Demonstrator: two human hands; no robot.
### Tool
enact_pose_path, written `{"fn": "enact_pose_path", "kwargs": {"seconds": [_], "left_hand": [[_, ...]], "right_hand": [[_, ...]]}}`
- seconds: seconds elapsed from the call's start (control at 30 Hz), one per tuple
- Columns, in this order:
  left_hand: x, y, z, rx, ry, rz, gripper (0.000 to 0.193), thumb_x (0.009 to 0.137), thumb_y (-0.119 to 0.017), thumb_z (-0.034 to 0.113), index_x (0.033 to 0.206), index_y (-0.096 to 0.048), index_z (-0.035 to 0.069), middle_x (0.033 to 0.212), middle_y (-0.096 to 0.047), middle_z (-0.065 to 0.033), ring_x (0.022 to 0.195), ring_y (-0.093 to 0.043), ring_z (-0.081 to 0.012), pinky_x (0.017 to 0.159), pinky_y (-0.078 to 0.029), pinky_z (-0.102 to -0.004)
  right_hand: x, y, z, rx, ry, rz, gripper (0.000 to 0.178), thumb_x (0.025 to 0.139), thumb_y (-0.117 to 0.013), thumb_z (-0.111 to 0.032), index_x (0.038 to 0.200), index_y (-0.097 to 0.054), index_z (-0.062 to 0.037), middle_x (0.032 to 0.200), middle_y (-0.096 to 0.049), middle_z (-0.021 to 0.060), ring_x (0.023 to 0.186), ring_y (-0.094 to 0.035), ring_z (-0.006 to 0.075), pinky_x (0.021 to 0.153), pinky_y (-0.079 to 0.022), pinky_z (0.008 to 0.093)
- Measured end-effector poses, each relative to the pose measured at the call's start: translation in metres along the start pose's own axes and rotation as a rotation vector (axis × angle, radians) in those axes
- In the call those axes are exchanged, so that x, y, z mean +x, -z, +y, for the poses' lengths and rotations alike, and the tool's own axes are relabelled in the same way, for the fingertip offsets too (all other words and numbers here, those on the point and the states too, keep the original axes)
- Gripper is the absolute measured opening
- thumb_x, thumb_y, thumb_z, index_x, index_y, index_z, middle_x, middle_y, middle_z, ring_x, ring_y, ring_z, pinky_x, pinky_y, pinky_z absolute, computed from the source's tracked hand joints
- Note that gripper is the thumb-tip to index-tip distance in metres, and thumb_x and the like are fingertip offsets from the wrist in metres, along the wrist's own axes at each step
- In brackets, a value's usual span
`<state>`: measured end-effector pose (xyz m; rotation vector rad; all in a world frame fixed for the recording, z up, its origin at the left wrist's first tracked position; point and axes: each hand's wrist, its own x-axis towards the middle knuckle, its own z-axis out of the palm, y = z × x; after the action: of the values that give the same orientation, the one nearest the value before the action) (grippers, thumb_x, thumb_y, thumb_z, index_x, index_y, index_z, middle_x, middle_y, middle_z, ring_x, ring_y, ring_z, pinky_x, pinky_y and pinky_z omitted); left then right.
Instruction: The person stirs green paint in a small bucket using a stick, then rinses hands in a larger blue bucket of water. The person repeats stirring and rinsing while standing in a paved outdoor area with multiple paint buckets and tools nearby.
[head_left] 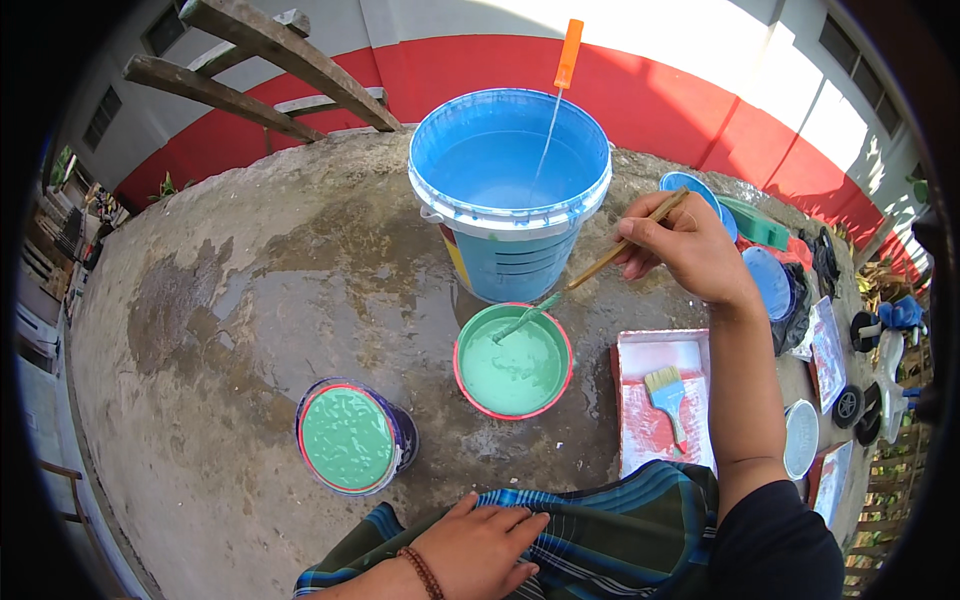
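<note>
My right hand (672, 243) is closed around a thin wooden stick (610, 256). The stick's lower end is coated in green and dips into pale green paint inside a small tub with a red rim (459, 374). My left hand (482, 541) rests with its fingers spread on the dark plaid cloth (640, 520) over my lap, holding nothing. Left of the tub stands a dark can (404, 437) filled with thicker-looking green paint. Just behind the tub is a large blue bucket (520, 262) of bluish water, with an orange-handled rod (569, 55) leaning in it.
A paint tray (628, 440) holding a flat brush (666, 396) lies near my right forearm. Lids, a green item (755, 224), a white container (801, 440) and a toy with wheels (848, 406) crowd the right. Wooden beams (290, 60) lean at the back left, before a red-and-white wall.
</note>
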<state>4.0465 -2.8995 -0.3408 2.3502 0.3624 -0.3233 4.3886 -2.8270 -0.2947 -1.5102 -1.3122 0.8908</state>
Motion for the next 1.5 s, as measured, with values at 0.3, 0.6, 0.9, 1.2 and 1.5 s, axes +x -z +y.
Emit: {"fn": "enact_pose_path", "kwargs": {"seconds": [0.3, 0.6, 0.9, 1.2, 1.5], "left_hand": [[0.004, 0.0, 0.0, -0.004, -0.017, -0.009, 0.056, 0.091, -0.064, 0.034, 0.139, -0.049, 0.008, 0.135, -0.057, -0.0131, 0.122, -0.058, -0.0306, 0.108, -0.038, -0.0536], [-0.001, 0.005, 0.001, 0.008, -0.002, -0.007, 0.058, 0.092, -0.064, 0.034, 0.14, -0.047, 0.008, 0.136, -0.056, -0.0134, 0.123, -0.057, -0.0304, 0.109, -0.037, -0.0531], [-0.005, 0.003, -0.007, -0.045, -0.014, -0.035, 0.058, 0.095, -0.06, 0.036, 0.143, -0.044, 0.008, 0.138, -0.055, -0.0151, 0.124, -0.056, -0.0313, 0.109, -0.038, -0.0529], [0.015, -0.03, -0.052, -0.541, 0.279, 0.067, 0.047, 0.095, -0.062, 0.034, 0.132, -0.059, 0.006, 0.118, -0.068, -0.0184, 0.101, -0.068, -0.0324, 0.09, -0.054, -0.0365], [-0.028, 0.033, 0.0, -0.914, 0.825, 0.646, 0.035, 0.087, -0.059, 0.001, 0.121, -0.065, 0.005, 0.1, -0.071, -0.0084, 0.097, -0.068, -0.0192, 0.081, -0.054, -0.0304]], "right_hand": [[0.002, -0.019, 0.014, -0.181, -0.014, -0.053, 0.021, 0.09, -0.066, -0.016, 0.088, -0.068, 0.0051, 0.073, -0.07, 0.0143, 0.062, -0.068, 0.0182, 0.06, -0.055, 0.0313], [0.013, -0.099, 0.103, -0.817, 0.107, -0.452, 0.021, 0.089, -0.062, -0.018, 0.087, -0.071, 0.0004, 0.076, -0.068, 0.0211, 0.074, -0.068, 0.0384, 0.07, -0.054, 0.045], [0.02, -0.103, 0.129, -0.657, 0.025, -0.191, 0.026, 0.088, -0.066, -0.025, 0.087, -0.07, 0.0003, 0.072, -0.068, 0.0189, 0.071, -0.068, 0.0378, 0.069, -0.054, 0.0448], [-0.009, -0.061, 0.085, -0.375, -0.466, 0.281, 0.062, 0.081, -0.079, -0.031, 0.13, -0.059, 0.0, 0.093, -0.073, 0.0181, 0.083, -0.072, 0.0263, 0.073, -0.056, 0.0365], [-0.037, 0.001, -0.056, -0.587, -0.504, 0.422, 0.068, 0.082, -0.073, -0.008, 0.144, -0.045, -0.0045, 0.125, -0.06, 0.0225, 0.108, -0.064, 0.0349, 0.088, -0.054, 0.0421]]}}
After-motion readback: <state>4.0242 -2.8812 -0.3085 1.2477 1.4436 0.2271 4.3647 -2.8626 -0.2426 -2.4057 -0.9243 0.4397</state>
